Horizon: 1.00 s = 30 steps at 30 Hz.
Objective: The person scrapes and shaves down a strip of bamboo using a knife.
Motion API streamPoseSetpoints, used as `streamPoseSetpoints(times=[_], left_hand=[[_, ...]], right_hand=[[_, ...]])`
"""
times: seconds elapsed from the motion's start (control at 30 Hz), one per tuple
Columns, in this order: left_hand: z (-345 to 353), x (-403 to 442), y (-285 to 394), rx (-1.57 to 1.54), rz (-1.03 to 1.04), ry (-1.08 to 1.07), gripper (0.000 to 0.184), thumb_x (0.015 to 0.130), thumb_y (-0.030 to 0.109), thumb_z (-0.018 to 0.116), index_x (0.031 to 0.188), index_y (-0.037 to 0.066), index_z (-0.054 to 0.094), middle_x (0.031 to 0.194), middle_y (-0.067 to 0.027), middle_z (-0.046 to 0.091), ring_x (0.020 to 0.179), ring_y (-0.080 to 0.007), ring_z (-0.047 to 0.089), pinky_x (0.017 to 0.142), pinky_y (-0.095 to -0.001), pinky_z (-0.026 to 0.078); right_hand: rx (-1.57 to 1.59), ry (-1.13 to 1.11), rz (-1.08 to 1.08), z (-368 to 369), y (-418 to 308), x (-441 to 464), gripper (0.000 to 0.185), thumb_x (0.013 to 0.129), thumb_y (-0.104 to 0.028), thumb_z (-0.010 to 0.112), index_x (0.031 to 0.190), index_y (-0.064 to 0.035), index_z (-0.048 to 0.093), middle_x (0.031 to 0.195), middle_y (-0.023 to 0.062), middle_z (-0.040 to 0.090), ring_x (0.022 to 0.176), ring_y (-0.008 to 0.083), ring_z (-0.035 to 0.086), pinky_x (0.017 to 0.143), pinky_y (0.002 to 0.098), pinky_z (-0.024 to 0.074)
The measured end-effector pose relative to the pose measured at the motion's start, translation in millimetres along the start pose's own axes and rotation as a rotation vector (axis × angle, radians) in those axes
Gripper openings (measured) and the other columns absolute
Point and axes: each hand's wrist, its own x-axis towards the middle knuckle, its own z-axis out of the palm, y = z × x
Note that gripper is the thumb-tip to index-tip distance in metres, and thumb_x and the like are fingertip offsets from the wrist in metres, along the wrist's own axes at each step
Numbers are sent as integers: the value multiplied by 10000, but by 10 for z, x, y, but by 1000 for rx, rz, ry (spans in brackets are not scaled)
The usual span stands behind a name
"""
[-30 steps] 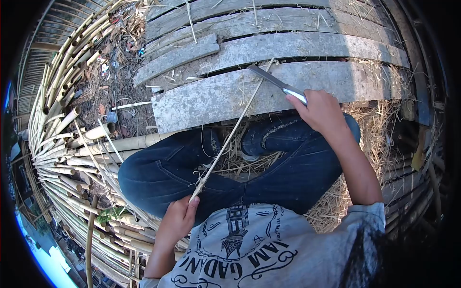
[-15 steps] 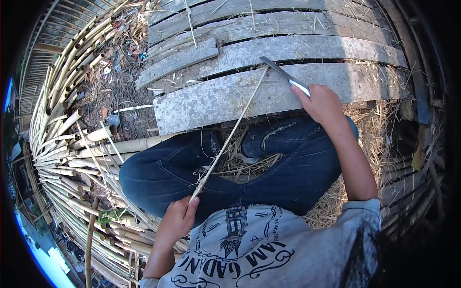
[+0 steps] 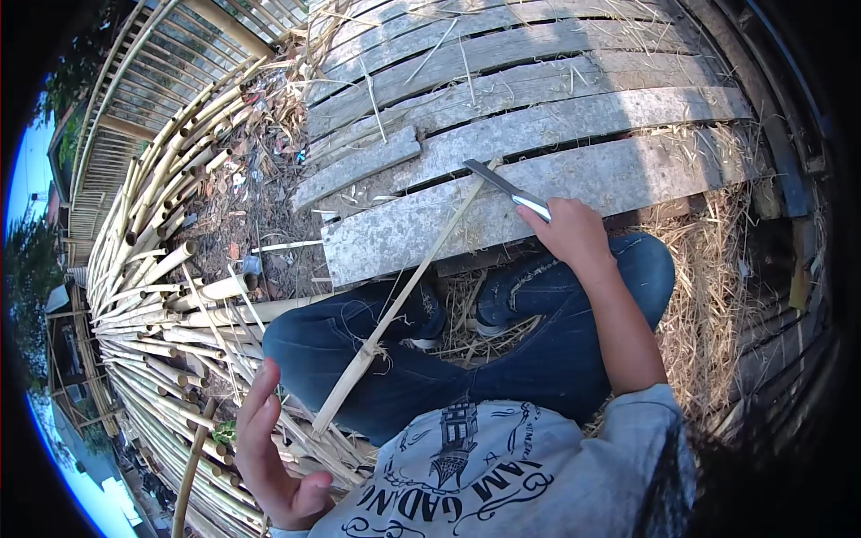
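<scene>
My right hand [image 3: 576, 235] is closed round the handle of a knife [image 3: 504, 186], its blade pointing away to the left over the near plank. Under the blade passes the far end of a long pale bamboo strip [image 3: 408, 285]. This strip slants down across my legs, with a frayed tuft partway along and a wider near end by my left thigh. Off to the left of that end, my left hand [image 3: 269, 462] is raised with its fingers apart, holding nothing and not touching the strip.
Weathered wooden planks [image 3: 538, 117] with gaps between them stretch ahead, a short loose board [image 3: 359, 168] on top. Stacked bamboo poles [image 3: 152, 314] crowd the left side. Pale shavings [image 3: 704, 296] cover the ground at right. A bamboo fence [image 3: 134, 81] stands far left.
My left hand has let go of the strip's near end, opened and moved away to the left. The strip's wider end is now exposed. The view has shifted; the knife stays in my right hand.
</scene>
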Motion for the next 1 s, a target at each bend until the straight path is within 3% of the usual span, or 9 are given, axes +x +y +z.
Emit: streamPoseSetpoints(times=[0.03, 0.13, 0.7, 1.0], left_hand=[[42, 55, 69, -100, 159, 124, 623, 902, 365, 684, 1369, 6, 479, 1349, -243, 535, 1296, -397, 500, 1062, -531, 393], [83, 137, 193, -57, 227, 98, 617, 889, 354, 696, 1358, 12, 487, 1350, -236, 530, 1293, -393, 499, 1060, -530, 393], [235, 62, 335, -5, 262, 92, 589, 814, 294, 763, 1297, 45, 534, 1352, -198, 506, 1274, -375, 491, 1049, -523, 391], [336, 94, 357, 64, 210, -16, 581, 774, 262, 799, 1264, 62, 558, 1353, -178, 492, 1265, -365, 487, 1043, -519, 390]], right_hand=[[16, -1, -3, 4, 19, 3, 650, 895, -619, 549, 786, 4, 700, 767, 228, 680, 749, 398, 679, 696, 490, 530], [21, 8, -21, -30, 18, -61, 624, 892, -602, 566, 808, 3, 695, 775, 228, 682, 758, 396, 681, 704, 487, 532], [75, -9, -28, -54, 134, -97, 554, 871, -543, 626, 877, 6, 700, 821, 228, 693, 798, 392, 686, 742, 487, 534], [128, -32, -47, -46, 123, -91, 533, 864, -540, 647, 906, -11, 695, 836, 225, 694, 804, 394, 683, 749, 481, 533]])
